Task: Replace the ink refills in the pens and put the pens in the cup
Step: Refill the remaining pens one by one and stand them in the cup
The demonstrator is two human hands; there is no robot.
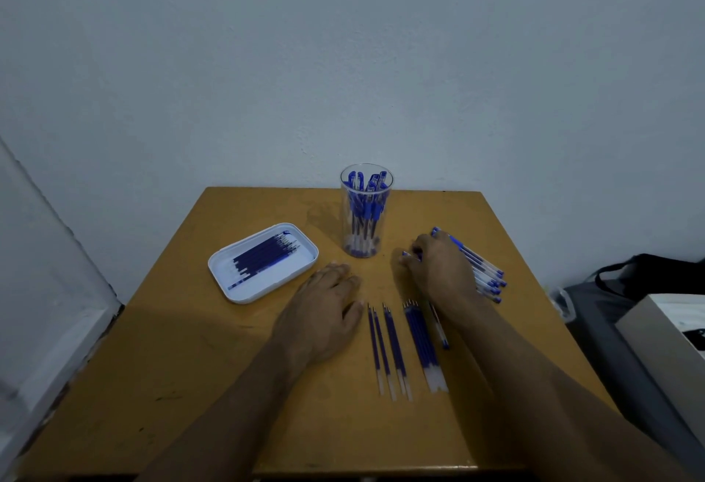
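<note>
Wooden desk [229, 386]: clear cup [366, 210] of pens at back; right hand [438, 271] curls on a pen from the pile [484, 275]; left hand [324, 313] flat, empty. Lift one pen cleanly.

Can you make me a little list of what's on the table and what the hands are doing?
cup: clear, upright, full of blue pens
tray: white, holds dark blue refills
loose refills: lying on table between the hands
pen pile: right side
left hand: flat on table
right hand: on the pen pile, pinching something blue
</note>
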